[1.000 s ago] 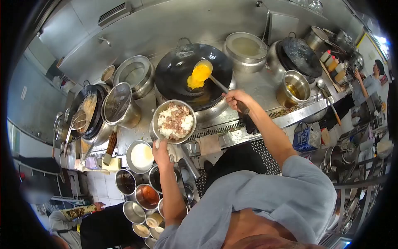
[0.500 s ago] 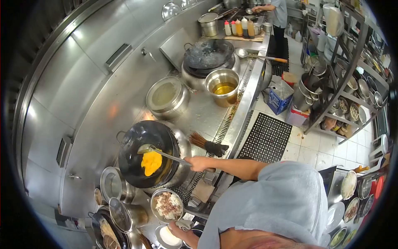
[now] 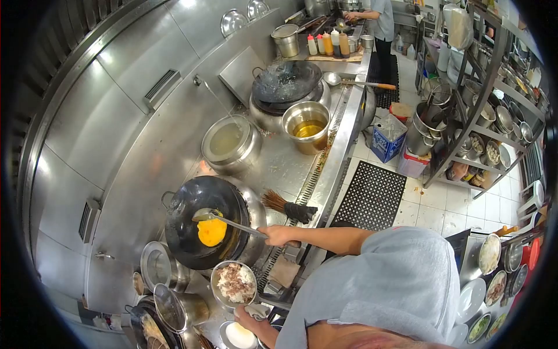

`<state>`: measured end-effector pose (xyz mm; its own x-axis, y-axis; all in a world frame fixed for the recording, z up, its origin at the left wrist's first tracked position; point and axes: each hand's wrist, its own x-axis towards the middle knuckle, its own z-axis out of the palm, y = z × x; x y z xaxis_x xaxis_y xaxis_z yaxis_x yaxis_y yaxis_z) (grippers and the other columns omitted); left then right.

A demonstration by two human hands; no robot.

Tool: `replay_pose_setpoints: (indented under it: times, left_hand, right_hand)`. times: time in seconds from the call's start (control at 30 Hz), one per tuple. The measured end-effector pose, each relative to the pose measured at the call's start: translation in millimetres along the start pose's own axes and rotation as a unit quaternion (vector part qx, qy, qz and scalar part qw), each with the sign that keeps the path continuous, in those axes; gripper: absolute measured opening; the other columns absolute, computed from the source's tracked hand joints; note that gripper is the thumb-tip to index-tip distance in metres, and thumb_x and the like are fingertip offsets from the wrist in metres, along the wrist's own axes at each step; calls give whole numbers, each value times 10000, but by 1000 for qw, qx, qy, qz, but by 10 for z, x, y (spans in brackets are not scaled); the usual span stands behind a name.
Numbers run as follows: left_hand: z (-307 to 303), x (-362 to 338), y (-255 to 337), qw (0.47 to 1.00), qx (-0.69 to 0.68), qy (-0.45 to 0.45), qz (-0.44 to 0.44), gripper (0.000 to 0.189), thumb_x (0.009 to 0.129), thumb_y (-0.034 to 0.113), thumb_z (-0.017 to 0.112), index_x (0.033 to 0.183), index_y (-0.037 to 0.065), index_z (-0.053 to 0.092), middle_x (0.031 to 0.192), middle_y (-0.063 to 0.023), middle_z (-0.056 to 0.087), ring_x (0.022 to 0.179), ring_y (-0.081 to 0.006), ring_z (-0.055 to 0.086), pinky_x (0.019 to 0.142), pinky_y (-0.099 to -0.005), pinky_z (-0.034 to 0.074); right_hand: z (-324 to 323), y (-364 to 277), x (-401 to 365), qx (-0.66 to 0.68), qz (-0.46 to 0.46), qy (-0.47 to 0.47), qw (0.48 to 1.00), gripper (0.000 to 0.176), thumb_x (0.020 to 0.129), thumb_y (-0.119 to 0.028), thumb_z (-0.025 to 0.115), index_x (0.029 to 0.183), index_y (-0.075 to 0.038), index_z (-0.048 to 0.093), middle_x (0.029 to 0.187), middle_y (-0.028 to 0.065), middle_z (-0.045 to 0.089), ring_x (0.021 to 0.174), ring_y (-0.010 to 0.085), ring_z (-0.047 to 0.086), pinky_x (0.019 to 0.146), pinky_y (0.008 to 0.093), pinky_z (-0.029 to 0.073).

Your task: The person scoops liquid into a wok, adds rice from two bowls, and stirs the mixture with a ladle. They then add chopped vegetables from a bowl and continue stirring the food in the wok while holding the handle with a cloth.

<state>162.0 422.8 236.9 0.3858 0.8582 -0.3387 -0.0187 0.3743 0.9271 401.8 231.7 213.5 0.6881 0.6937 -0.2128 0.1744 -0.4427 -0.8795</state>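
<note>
My right hand (image 3: pixel 279 235) is closed around the handle of a ladle (image 3: pixel 235 225). The ladle's bowl rests inside a black wok (image 3: pixel 186 200), at the upper edge of a yellow round of what looks like beaten egg (image 3: pixel 211 232). Near the wok's lower rim, my left hand (image 3: pixel 247 321) grips a metal bowl (image 3: pixel 217 298) with a pale cloth (image 3: pixel 257 312) at the rim. White rice with brown bits (image 3: pixel 235 280) fills that bowl. Below my left hand stands a container of white contents (image 3: pixel 239 335).
A pot of yellow oil (image 3: pixel 308 129), a lidded-looking pot of cloudy liquid (image 3: pixel 228 141) and a second wok (image 3: pixel 285 81) stand farther along the range. A brush (image 3: pixel 285 205) lies near the edge. A co-worker (image 3: pixel 381 23) stands at the far end.
The yellow egg has become rounder under the ladle. My left hand has brought the rice bowl slightly closer to the wok. Water now streams from the wall tap toward the pot of cloudy liquid.
</note>
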Motion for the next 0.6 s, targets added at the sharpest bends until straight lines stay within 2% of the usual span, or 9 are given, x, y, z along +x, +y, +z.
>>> replay_pose_setpoints:
  times: [0.1,0.17,0.3,0.37,0.47,0.6]
  left_hand:
    - [-118,139,-154,1000,-19,-20,9,333,705,153,603,961,-28,490,859,-127,541,709,-236,570,588,-365,480]
    - [-190,234,-248,999,-12,-37,4,319,706,141,601,954,-24,489,854,-122,535,704,-229,564,591,-358,476]
    - [-210,242,-299,999,-27,-46,9,296,708,135,599,935,-21,491,846,-117,531,700,-224,558,591,-351,472]
    - [-166,169,-265,999,-28,-42,7,299,708,137,599,938,-25,496,854,-120,534,703,-226,557,593,-350,470]
    - [-89,45,-175,998,-31,-46,3,307,708,136,598,944,-33,500,860,-121,537,706,-230,559,599,-351,471]
    - [-143,129,-254,998,-36,-55,3,321,711,138,595,962,-43,506,869,-125,545,711,-232,560,605,-355,469]
  right_hand:
    - [11,0,-1,-7,13,-2,1000,502,838,-142,524,1307,-35,381,834,193,621,506,255,587,501,394,492]
    - [7,-12,-16,0,13,3,1000,601,850,-179,512,1392,-15,311,689,176,619,499,251,594,520,395,503]
    - [5,-3,-17,16,21,-12,1000,660,866,-214,521,1433,-32,238,688,167,617,493,244,588,511,388,504]
    - [-57,-98,-142,27,70,-43,996,727,873,-228,527,1466,-51,144,672,155,611,487,243,584,494,379,502]
    - [52,96,-93,-37,70,-19,997,713,857,-179,522,1454,-67,149,658,161,603,490,240,589,462,381,484]
    - [-81,9,-402,-26,30,-31,999,728,840,-225,538,1448,-50,180,682,164,618,484,243,592,463,377,486]
